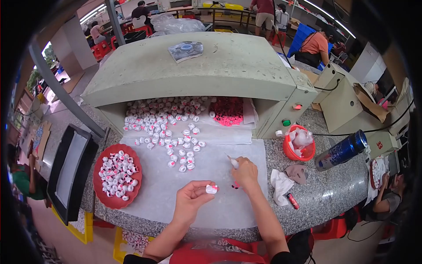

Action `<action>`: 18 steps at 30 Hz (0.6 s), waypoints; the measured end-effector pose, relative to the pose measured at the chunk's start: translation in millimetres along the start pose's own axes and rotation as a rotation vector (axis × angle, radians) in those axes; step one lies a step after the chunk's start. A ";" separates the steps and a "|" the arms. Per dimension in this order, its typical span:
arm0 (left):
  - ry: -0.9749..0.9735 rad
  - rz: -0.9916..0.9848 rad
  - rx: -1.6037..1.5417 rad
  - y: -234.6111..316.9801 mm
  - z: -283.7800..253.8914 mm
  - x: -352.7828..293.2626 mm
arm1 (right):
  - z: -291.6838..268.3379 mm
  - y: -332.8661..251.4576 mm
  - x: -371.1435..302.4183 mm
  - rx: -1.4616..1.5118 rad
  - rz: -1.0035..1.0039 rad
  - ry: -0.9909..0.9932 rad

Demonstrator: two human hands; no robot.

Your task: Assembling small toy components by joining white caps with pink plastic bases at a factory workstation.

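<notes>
Between the thumb and fingers of my left hand is a small white rounded piece with pink marks. My right hand is closed around a small white squeeze bottle whose thin tip points up and left; most of the bottle is hidden in the palm. Just under that hand, a few small pink and dark bits lie on the white paper sheet. Many similar white pieces are spread beyond my hands, reaching back into the opening of a pale green metal box.
A red scalloped dish of white pieces stands at left, beside a black tray. Inside the box lies a pile of pink bits. Rightward are an orange basket, a blue tumbler, crumpled tissue and a small red tube.
</notes>
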State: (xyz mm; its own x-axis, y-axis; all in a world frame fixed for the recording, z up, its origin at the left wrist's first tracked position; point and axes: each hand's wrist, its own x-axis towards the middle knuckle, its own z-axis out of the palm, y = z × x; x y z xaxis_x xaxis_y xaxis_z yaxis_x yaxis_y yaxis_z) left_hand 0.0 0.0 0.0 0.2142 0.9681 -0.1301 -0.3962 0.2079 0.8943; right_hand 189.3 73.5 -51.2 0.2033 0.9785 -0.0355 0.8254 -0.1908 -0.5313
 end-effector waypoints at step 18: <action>0.028 0.262 0.088 -7.7 12.0 -1.8 | -56.1 -58.6 -92.0 1.092 -0.126 -0.148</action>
State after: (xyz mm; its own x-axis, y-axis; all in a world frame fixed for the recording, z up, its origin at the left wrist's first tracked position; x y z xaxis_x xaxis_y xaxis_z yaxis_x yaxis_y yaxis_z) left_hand 13.4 -5.1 -1.5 0.0898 0.9910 0.0997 -0.3554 -0.0616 0.9327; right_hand 151.8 -9.7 30.7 0.0254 0.9996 0.0087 -0.0871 0.0109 -0.9961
